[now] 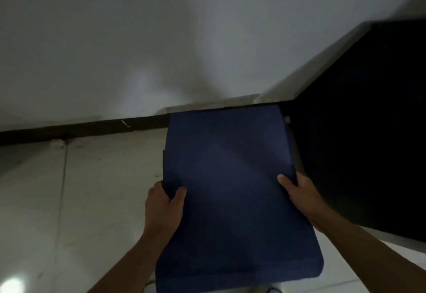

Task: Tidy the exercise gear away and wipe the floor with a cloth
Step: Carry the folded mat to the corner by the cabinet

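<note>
A folded dark blue exercise mat (230, 189) fills the lower middle of the head view, held flat in front of me above the floor. My left hand (164, 209) grips its left edge, thumb on top and fingers underneath. My right hand (299, 194) grips its right edge the same way. The mat's far end reaches the base of the white wall, beside a large black piece of furniture. No cloth is in view.
A white wall (138, 39) with a dark skirting board (80, 129) runs across ahead. A large black cabinet or furniture side (364, 131) stands close on the right. Pale tiled floor (69, 200) spreads to the left. The tips of shoes show under the mat.
</note>
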The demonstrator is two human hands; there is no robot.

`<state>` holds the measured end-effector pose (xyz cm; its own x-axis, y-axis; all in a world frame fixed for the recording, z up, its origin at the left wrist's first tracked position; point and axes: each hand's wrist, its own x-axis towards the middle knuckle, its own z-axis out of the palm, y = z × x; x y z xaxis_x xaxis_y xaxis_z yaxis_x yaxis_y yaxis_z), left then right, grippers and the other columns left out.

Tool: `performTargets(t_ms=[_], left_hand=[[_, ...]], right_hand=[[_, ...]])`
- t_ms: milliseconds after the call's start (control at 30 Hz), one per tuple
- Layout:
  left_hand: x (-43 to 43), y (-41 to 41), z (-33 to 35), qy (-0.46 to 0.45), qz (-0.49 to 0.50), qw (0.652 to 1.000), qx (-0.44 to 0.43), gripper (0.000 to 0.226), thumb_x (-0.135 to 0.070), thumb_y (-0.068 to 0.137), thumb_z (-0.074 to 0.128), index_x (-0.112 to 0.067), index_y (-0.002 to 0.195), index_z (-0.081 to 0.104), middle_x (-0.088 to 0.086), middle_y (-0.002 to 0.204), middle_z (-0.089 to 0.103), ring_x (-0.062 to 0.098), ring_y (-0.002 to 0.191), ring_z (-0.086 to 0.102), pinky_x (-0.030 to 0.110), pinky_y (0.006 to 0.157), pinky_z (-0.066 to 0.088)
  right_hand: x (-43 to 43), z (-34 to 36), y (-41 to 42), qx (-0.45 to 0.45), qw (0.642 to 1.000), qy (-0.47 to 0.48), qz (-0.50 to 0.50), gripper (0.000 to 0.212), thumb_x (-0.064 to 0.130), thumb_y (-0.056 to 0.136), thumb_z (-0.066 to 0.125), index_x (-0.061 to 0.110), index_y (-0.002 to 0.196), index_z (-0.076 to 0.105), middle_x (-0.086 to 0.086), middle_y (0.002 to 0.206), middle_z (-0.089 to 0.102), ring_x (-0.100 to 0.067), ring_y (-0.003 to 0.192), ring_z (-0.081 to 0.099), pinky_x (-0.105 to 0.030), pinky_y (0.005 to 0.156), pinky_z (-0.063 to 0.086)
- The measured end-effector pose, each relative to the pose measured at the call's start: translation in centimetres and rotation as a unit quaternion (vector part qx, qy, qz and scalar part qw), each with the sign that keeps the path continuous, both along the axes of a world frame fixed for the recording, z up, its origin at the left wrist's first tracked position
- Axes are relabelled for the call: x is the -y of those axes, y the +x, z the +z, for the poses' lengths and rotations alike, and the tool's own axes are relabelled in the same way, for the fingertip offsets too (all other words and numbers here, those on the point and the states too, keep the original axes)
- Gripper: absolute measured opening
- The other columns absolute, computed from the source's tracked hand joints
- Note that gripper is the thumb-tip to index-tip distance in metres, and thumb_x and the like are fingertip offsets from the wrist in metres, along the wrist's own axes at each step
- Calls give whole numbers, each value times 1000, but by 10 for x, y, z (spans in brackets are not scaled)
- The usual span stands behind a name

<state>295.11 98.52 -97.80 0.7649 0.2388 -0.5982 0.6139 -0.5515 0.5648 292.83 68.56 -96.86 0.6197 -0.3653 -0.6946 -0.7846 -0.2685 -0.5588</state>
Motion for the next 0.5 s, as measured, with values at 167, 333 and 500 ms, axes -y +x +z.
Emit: performTargets(t_ms=[167, 333, 500], left_hand=[[11, 3, -73, 13, -2, 1000, -18, 44, -37, 95, 60, -6, 125, 52, 13, 118, 59, 32, 102, 58, 44, 86, 50], [20, 6, -109, -2, 12, 1000, -23, 45, -36, 95, 61, -4, 126, 51, 14, 122, 58, 31, 103, 58, 42, 85, 49], [20, 18, -130, -24, 0, 1000, -10, 43, -39, 95, 60, -9, 125, 53, 10, 121, 59, 26, 102, 58, 40, 88, 48]], right_hand=[[14, -57, 6, -16, 1000, 12, -12, 48, 38, 101, 53, 17, 144, 48, -1, 137, 57, -24, 120, 57, -45, 104, 48], [19, -89, 23, -16, 1000, 24, 8, 45, 34, 102, 52, 17, 144, 47, 3, 131, 58, -17, 111, 56, -33, 93, 48], [30, -109, 36, -22, 998, 53, 21, 47, 37, 102, 52, 21, 145, 46, 4, 132, 58, -18, 117, 58, -38, 103, 48]])
